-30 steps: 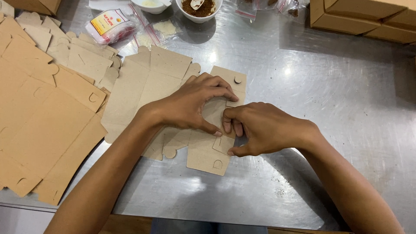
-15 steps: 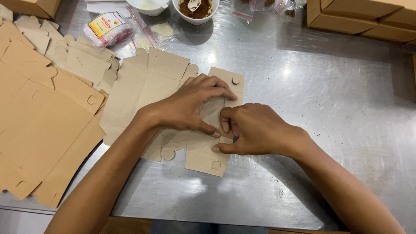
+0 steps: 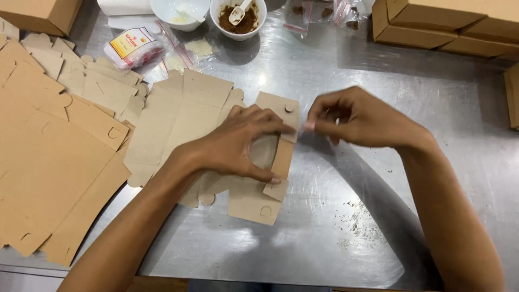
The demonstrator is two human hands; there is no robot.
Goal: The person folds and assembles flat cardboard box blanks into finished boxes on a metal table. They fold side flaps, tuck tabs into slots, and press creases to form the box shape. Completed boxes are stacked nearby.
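Brushed steel forms the counter (image 3: 378, 216) on which we work, its surface scattered with a few brown crumbs toward the near right. At the centre lies the flat brown cardboard box blank (image 3: 254, 194), die-cut with small round tab notches, one narrow flap partly folded up along its right edge. Our left hand (image 3: 238, 143) presses down on this blank, fingers spread, the forefinger reaching to the upper flap and the thumb pinning the folded strip near the lower edge. Our right hand (image 3: 362, 119) hovers just to the right of the blank, clear of the cardboard, its fingertips pinched together near the blank's upper right corner; whether something small is held between them we cannot tell.

To the left we see a fanned stack of further flat cardboard blanks (image 3: 48, 162), overlapping one another and reaching the counter's near edge. At the far side stand a white bowl of brown powder with a small white scoop (image 3: 238, 16), a second white bowl (image 3: 180, 11) with a pale content, a red-and-yellow printed plastic packet (image 3: 132, 47), and several small clear plastic bags (image 3: 324, 13). Assembled brown cardboard boxes (image 3: 443, 24) are stacked at the far right corner, and another (image 3: 38, 13) sits at the far left.
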